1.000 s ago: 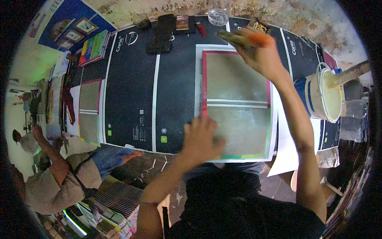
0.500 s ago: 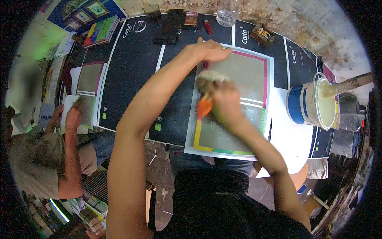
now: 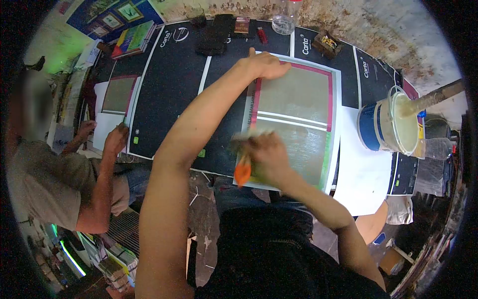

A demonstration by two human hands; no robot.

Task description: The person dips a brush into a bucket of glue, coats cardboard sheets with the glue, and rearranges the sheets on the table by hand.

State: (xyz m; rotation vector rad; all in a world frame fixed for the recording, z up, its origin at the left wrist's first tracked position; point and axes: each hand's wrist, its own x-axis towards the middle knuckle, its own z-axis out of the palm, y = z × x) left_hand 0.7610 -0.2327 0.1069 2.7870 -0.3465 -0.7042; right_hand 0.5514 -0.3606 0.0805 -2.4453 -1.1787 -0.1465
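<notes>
My right hand (image 3: 269, 157) is wrapped round a wide brush with an orange handle (image 3: 242, 173). The brush, blurred by motion, is over the lower left part of a printed sheet (image 3: 295, 97). This sheet has two grey panels, a white double line between them, and pink and green borders; the lower panel looks streaked and wet. At the sheet's top left corner my left hand (image 3: 265, 66) presses down, its fingers spread along the edge, holding nothing else. Under the sheet's right side lie white sheets of paper (image 3: 366, 174).
A bucket of pale paste (image 3: 374, 127) with a thick wooden handle (image 3: 440, 97) in it stands right. At the back are a clear jar (image 3: 284, 24), a red lighter (image 3: 262, 35) and an ashtray (image 3: 327, 44). A co-worker (image 3: 55, 189) handles paper on the left.
My right hand has moved the brush down and left, from the upper panel to the lower left. My left hand stays at the corner. The co-worker's white paper now covers more of their grey sheet.
</notes>
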